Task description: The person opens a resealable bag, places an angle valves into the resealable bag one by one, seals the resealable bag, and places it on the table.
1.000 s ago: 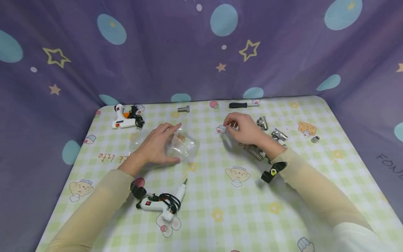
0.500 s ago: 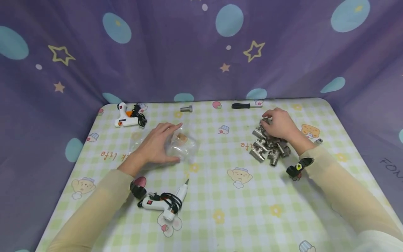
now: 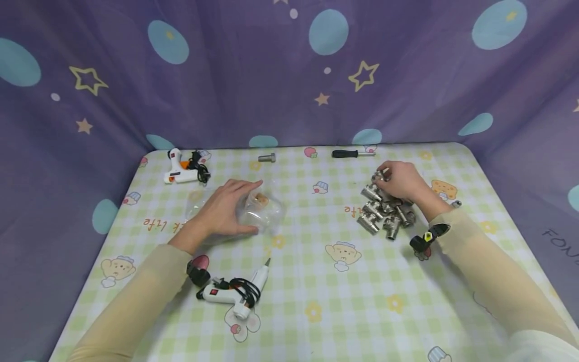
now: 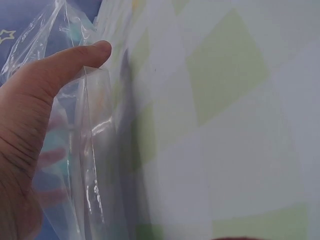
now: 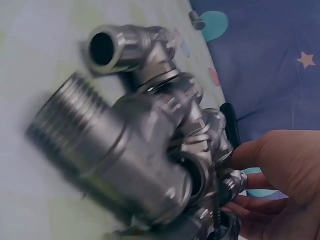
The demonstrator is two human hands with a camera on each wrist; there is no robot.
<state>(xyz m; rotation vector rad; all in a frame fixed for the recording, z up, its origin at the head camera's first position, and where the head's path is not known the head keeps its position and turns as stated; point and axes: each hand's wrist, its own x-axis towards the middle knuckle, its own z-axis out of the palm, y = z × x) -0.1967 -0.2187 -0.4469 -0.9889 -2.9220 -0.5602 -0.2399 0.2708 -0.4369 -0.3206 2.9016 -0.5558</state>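
Rightward across the checked worktop [image 3: 294,301], the right hand [image 3: 400,179] has moved since the earliest frame, from the bare patch between bag and pile to the pile's far end. Its curled fingers now pinch a silvery metal pipe fitting [image 3: 379,176], with the thumb on the near side and the index finger over the far side. The other silvery threaded pipe fittings [image 3: 372,209] lie heaped just beside and nearer the person. Well apart, the left hand [image 3: 220,208] stays at the crumpled clear plastic bag [image 3: 261,215], thumb and fingers spread wide; the left wrist view shows fingers through the film. Picking out one fitting seems the step in hand; the next move calls for a firm pinch and a lift clear of its neighbours.
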